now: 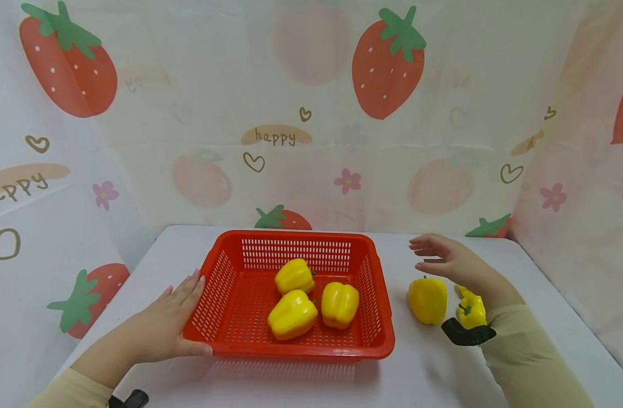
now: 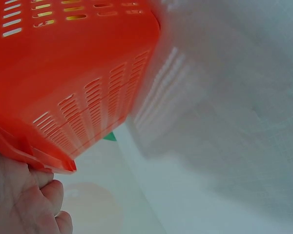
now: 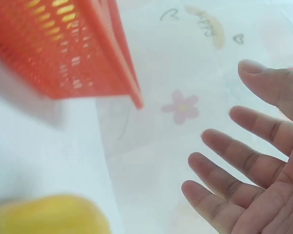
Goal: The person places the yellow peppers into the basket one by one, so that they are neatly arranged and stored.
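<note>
A red plastic basket (image 1: 301, 349) with slotted walls stands on the table, and three yellow bell peppers (image 1: 292, 315) lie inside it. Against the basket's left side rests my left hand (image 1: 163, 323), its fingers straight along the rim and the thumb at the near corner. In the left wrist view the palm side of that hand (image 2: 24, 200) touches the rim. My right hand (image 1: 456, 262) is raised above the table to the right of the basket, fingers extended and holding nothing. Just below it stands a yellow bell pepper (image 1: 427, 301); another pepper (image 1: 472, 311) is partly hidden by the right wrist.
The white table (image 1: 408, 374) carries everything. A cloth backdrop (image 1: 311, 187) printed with strawberries, flowers and hearts rises behind it and along both sides. Part of a further yellow thing (image 1: 460, 290) shows behind the right wrist.
</note>
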`<state>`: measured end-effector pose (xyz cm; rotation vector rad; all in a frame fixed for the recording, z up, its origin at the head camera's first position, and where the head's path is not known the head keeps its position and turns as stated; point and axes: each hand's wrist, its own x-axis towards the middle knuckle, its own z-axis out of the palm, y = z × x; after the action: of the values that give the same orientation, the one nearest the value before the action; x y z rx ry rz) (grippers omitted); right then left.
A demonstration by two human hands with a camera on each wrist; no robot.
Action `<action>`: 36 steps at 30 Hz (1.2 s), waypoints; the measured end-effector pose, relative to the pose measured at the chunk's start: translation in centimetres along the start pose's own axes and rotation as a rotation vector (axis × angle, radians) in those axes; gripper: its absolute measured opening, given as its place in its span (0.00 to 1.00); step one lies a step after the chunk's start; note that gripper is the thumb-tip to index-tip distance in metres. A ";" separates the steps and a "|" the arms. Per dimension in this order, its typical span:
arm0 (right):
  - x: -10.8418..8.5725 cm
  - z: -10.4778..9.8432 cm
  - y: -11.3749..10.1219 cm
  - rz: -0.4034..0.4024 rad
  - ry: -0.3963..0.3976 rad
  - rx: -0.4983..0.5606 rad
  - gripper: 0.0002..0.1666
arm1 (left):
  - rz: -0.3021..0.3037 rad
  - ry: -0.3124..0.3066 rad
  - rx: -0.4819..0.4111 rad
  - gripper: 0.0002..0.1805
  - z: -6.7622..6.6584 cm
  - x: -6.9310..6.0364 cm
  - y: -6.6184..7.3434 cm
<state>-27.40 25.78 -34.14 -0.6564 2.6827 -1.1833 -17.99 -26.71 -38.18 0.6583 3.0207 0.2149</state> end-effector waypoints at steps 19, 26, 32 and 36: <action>-3.4 -0.1 3.7 0.182 0.008 0.006 0.36 | -0.002 0.001 -0.002 0.67 0.0 0.0 0.1; -4.2 0.3 5.1 0.222 0.020 0.034 0.39 | 0.000 0.001 0.004 0.67 -0.2 0.0 0.0; -4.6 0.9 5.7 0.223 0.004 0.065 0.41 | -0.012 -0.008 -0.002 0.68 -0.2 -0.1 0.1; -4.5 1.3 5.9 0.220 -0.002 0.087 0.43 | -0.010 -0.007 -0.008 0.68 -0.1 -0.1 0.1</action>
<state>-24.91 30.41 -39.56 -0.3391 2.6029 -1.2289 -17.89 -26.69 -38.02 0.6425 3.0141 0.2245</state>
